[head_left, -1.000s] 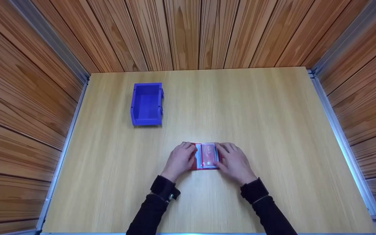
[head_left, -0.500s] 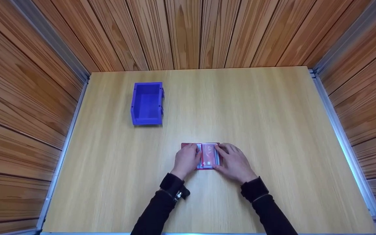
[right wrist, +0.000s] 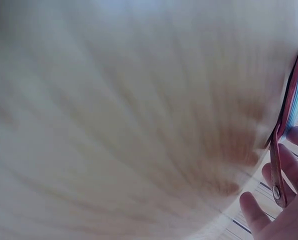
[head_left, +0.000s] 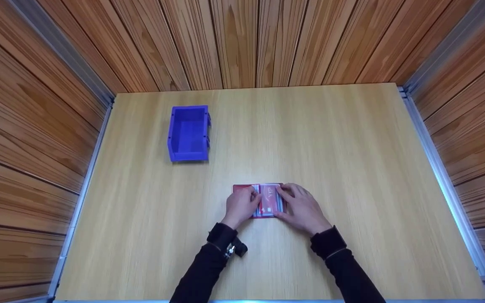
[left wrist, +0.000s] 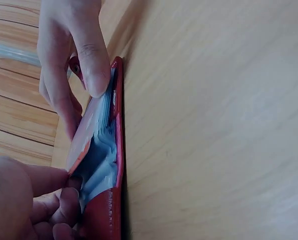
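Note:
A red card holder (head_left: 239, 187) lies spread on the table, its clear sleeves (left wrist: 105, 112) stacked on the right half. On top shows a pink card (head_left: 269, 198) with pale lettering. My left hand (head_left: 240, 205) covers much of the left half and pinches the card's left edge between thumb and finger; in the left wrist view the sleeves gape below that edge. My right hand (head_left: 303, 209) grips the holder's right side, thumb at the near edge and index finger at the far edge. A snap strap (right wrist: 276, 172) sticks out by the right fingers.
A blue plastic bin (head_left: 189, 132) stands at the back left of the wooden table (head_left: 331, 139). Wood-panelled walls (head_left: 242, 46) and metal rails (head_left: 444, 181) border the table on the left, right and back.
My left hand has moved right, from the holder's left edge to the pink card's left edge, uncovering part of the red left cover. My right hand stays nearly still.

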Demonstrator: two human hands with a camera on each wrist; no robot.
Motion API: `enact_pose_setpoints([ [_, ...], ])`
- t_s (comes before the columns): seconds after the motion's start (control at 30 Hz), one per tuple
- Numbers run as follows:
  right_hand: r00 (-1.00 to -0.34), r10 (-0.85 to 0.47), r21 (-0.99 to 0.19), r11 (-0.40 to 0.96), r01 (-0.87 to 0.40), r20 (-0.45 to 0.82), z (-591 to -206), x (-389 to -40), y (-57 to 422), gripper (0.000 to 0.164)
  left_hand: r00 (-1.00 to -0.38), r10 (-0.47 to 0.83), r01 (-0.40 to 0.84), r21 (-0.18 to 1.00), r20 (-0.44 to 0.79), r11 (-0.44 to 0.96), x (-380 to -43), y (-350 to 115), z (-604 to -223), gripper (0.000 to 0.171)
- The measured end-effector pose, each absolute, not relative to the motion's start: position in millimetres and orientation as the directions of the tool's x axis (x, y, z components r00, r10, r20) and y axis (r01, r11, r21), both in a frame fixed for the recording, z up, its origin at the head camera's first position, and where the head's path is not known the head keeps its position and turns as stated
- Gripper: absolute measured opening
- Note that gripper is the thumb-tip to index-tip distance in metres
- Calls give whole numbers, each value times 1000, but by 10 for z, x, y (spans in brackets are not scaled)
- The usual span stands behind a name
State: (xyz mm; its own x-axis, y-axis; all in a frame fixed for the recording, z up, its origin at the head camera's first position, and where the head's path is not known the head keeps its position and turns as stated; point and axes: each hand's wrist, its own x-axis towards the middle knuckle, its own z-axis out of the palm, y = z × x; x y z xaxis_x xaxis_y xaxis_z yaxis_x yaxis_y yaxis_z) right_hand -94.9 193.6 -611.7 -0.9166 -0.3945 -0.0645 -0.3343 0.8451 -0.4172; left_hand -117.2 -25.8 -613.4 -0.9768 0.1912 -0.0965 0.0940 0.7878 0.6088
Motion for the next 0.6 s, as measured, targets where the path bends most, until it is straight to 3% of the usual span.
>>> enact_pose_setpoints([
  [0.6,-922,-381,-403,857,-322,-74,-6122,-947,1934,80,-975,186,74,619,-119,782,-1155,-263,-6141,21],
])
